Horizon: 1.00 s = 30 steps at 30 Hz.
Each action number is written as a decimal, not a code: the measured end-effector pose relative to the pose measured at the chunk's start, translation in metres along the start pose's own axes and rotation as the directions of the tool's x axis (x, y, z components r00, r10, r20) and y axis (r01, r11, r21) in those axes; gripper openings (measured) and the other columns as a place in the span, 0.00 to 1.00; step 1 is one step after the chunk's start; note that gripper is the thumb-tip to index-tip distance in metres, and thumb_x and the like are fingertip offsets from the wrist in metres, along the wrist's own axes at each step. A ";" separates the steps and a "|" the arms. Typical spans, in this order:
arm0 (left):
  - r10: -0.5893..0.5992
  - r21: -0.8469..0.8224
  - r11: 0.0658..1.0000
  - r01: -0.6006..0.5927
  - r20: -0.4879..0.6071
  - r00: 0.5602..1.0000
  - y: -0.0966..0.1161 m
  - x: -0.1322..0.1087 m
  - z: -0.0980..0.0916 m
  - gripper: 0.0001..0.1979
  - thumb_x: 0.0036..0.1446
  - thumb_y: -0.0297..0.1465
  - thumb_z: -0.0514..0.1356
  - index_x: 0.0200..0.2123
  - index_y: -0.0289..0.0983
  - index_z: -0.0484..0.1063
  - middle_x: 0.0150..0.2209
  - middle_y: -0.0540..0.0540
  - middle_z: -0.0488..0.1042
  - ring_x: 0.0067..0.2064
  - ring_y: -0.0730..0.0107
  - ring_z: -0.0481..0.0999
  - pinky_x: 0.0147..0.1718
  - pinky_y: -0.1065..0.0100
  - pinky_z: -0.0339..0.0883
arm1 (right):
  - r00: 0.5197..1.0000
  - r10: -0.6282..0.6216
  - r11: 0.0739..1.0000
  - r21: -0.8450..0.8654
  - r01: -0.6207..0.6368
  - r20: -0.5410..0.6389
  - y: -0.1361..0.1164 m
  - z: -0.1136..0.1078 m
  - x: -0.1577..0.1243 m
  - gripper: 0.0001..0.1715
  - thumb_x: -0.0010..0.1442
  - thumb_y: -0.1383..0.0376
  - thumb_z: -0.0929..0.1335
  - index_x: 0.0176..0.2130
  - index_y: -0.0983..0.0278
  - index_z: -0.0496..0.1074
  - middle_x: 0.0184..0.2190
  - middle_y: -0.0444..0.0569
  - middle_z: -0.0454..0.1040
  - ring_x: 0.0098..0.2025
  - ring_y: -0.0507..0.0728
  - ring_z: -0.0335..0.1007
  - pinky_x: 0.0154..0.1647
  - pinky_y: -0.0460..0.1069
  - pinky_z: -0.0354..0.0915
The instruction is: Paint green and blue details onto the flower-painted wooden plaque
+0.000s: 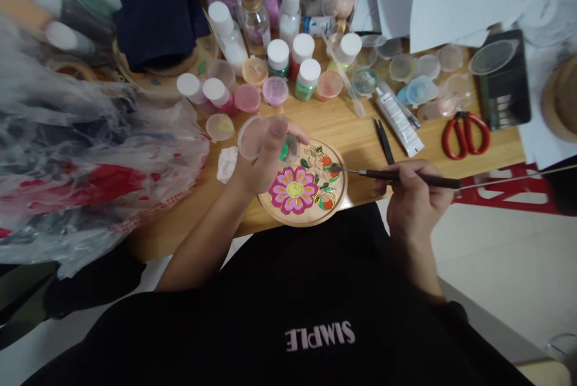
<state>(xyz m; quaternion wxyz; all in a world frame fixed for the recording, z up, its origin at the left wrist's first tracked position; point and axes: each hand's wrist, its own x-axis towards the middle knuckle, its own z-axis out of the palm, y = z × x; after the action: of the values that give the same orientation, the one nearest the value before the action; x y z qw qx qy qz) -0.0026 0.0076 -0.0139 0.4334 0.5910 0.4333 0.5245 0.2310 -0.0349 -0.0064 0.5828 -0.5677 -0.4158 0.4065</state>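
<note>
On the table [333,125], one disc [306,184] at the near edge — and farther off, six small white-capped jars [309,80], one tube [399,121], one pair of tweezers [383,140], one pair of scissors [463,118]. Too overlapped to count: the clear cups [422,90] at far right. Cut off at left: one plastic bag [148,175]. Holding one green-filled cup [292,148] in the left hand [268,157], fingers closed round it and partly hidden, by the disc's far left edge. Gripping one dark-handled tool [378,174] in the curled right hand [415,196], reaching leftward to the disc's right part — hard to tell whether touching.
</note>
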 end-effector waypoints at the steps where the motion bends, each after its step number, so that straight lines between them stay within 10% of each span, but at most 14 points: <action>1: -0.005 0.007 1.000 0.005 0.000 1.000 -0.001 0.000 0.000 0.36 0.66 0.62 0.47 0.25 0.42 0.77 0.20 0.47 0.73 0.20 0.67 0.71 0.21 0.63 0.59 | 1.000 -0.003 1.000 -0.003 0.003 -0.003 0.000 0.000 0.000 0.08 0.56 0.67 0.71 0.26 0.63 0.78 0.17 0.39 0.71 0.17 0.48 0.67 0.18 0.44 0.62; 30: 0.158 -0.104 0.982 -0.160 -0.033 0.987 -0.011 0.002 0.003 0.39 0.68 0.60 0.43 0.29 0.39 0.81 0.20 0.47 0.74 0.21 0.73 0.70 0.18 0.66 0.57 | 1.000 -0.019 0.999 -0.028 0.019 0.001 0.000 0.001 -0.001 0.08 0.57 0.65 0.72 0.27 0.62 0.77 0.19 0.39 0.70 0.17 0.49 0.66 0.19 0.45 0.64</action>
<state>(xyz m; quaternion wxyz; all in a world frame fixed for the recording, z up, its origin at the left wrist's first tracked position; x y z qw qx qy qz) -0.0005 0.0120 -0.0245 0.4156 0.5932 0.3614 0.5872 0.2298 -0.0355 -0.0064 0.5787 -0.5716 -0.4268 0.3953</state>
